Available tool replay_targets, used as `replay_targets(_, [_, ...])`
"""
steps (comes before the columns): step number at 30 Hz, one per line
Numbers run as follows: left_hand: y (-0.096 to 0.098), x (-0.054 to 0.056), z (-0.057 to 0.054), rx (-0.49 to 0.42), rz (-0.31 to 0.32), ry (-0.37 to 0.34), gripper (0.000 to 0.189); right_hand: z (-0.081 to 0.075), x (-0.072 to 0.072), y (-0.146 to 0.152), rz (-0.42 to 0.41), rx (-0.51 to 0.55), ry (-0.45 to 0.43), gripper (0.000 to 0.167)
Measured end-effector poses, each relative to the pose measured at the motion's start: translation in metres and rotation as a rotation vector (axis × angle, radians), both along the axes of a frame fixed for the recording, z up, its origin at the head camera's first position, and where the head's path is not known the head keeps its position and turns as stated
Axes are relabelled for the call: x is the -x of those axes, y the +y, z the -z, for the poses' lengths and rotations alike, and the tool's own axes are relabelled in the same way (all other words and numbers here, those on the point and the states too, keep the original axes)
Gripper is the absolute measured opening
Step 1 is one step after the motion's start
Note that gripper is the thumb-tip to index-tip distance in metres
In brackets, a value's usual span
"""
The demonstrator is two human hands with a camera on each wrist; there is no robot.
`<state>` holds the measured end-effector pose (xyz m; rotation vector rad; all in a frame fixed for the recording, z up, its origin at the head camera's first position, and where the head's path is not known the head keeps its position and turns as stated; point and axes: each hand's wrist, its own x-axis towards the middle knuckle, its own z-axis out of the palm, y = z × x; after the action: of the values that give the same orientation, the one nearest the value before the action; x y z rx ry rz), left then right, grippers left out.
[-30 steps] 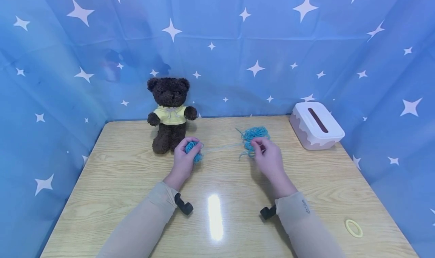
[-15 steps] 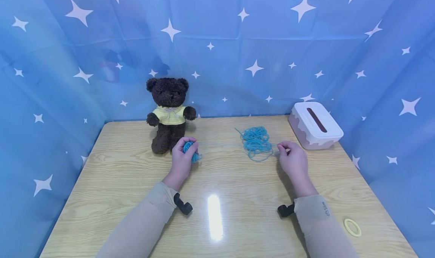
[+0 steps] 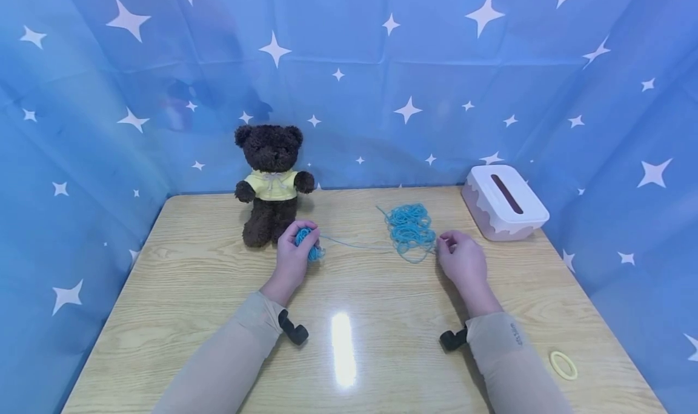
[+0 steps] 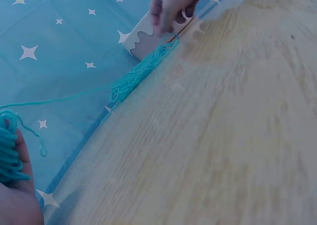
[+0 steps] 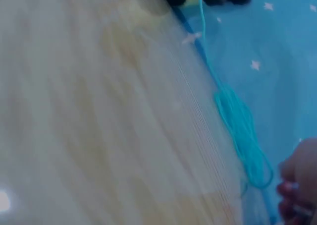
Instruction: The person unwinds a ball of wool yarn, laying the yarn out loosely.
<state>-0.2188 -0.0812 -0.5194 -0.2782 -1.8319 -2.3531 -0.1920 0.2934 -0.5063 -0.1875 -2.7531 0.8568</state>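
Near the bear, my left hand [image 3: 292, 253] grips a small blue ball of yarn [image 3: 308, 244], its fingers and thumb curled round it. The wound strands of that yarn ball [image 4: 9, 148] show clearly in the left wrist view. From it a thin strand [image 3: 354, 244] stretches across to a loose tangled pile of yarn [image 3: 411, 229] on the table. My right hand [image 3: 465, 262] is at the pile's right edge, thumb and fingers pinched together at the strand. In the right wrist view the yarn pile [image 5: 242, 131] lies beside the blurred right hand [image 5: 299, 180].
A dark brown teddy bear [image 3: 271, 183] in a yellow top stands behind my left hand. At the back right of the wooden table [image 3: 218, 317] is a white-lidded tissue box [image 3: 506, 202]. A pale yellow ring [image 3: 563, 365] lies at the front right. Blue starry curtain surrounds the table.
My right hand first swept right from over the pile, drawing the strand, then came slightly back left. The strand between the hands now sags. My left hand keeps holding the ball in place.
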Motion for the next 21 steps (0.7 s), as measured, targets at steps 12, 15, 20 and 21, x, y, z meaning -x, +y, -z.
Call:
replay_targets(12, [0.001, 0.0, 0.003, -0.009, 0.037, -0.024, 0.026, -0.014, -0.009, -0.123, -0.463, 0.162, 0.081, 0.036])
replay_targets(15, [0.001, 0.0, 0.004, -0.004, 0.047, -0.023, 0.022, -0.015, -0.008, -0.152, -0.514, 0.186, 0.024, 0.04])
replay_targets(20, [0.002, 0.001, 0.004, 0.021, 0.057, -0.014, 0.023, -0.016, -0.005, -0.181, -0.507, 0.157, 0.047, 0.036])
replay_targets(21, [0.002, 0.001, 0.003, 0.029, 0.059, -0.013, 0.025, -0.016, -0.005, -0.184, -0.495, 0.147, 0.064, 0.033])
